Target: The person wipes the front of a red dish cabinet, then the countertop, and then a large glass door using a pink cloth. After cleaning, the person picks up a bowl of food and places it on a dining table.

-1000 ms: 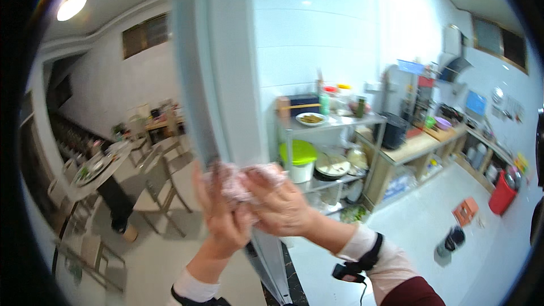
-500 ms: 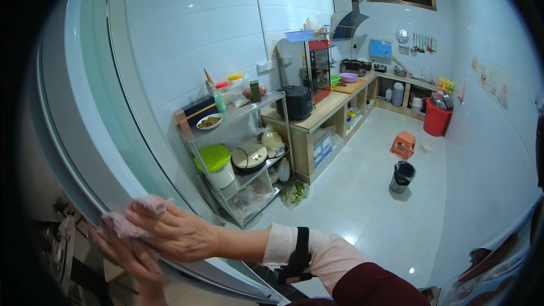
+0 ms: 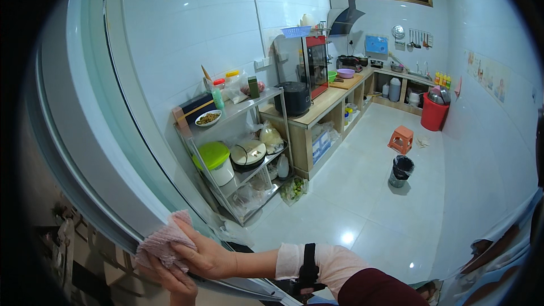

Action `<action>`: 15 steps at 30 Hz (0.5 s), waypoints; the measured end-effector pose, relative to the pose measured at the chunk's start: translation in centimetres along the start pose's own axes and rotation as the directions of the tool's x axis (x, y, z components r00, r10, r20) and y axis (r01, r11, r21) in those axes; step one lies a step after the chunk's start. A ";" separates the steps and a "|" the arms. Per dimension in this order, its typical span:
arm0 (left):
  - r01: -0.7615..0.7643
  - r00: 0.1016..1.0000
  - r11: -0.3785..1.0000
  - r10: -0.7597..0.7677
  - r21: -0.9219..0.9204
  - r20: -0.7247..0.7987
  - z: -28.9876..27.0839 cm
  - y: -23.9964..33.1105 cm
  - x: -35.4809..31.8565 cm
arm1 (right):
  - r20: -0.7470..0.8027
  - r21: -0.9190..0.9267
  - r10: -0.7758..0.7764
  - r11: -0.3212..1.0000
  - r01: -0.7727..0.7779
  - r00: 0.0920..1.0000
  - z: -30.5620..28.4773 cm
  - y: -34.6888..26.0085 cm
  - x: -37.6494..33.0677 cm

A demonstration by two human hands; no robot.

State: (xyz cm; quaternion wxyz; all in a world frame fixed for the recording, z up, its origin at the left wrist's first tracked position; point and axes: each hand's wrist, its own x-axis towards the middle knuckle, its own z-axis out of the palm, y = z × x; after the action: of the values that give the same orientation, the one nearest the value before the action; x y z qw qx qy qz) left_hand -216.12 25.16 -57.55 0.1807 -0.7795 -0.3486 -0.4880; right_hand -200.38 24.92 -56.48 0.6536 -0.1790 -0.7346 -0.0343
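Note:
A pink cloth is wrapped round the edge of a white-framed glass door, low on its frame. My right hand reaches in from the right and presses the cloth against the kitchen side, its fingers closed over the fabric. Just below, my left hand grips the cloth from the door's other side; part of its fingers is hidden by the cloth. A black strap circles my right sleeve.
Beside the door stands a metal shelf rack with a bowl of food, jars and a green-lidded bucket. Beyond it runs a wooden counter. An orange stool and a small bin stand on the tiled floor. Curtain-like cloth hangs at lower right.
Both hands and the pink cloth have slid down along the door's edge, moving right and lower in the picture. The view has shifted slightly.

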 end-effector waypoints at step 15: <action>-0.055 0.994 0.998 0.059 0.039 -0.090 -2.3 0.3 6.0 | -0.016 -0.138 -0.116 0.984 0.113 0.993 -0.7 0.2 5.2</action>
State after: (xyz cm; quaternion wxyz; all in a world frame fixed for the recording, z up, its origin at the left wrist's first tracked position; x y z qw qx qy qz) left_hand -215.71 25.75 -51.19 0.2245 -0.7627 -0.3264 -0.5113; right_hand -200.12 26.03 -51.33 0.6454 -0.1805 -0.7317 -0.1246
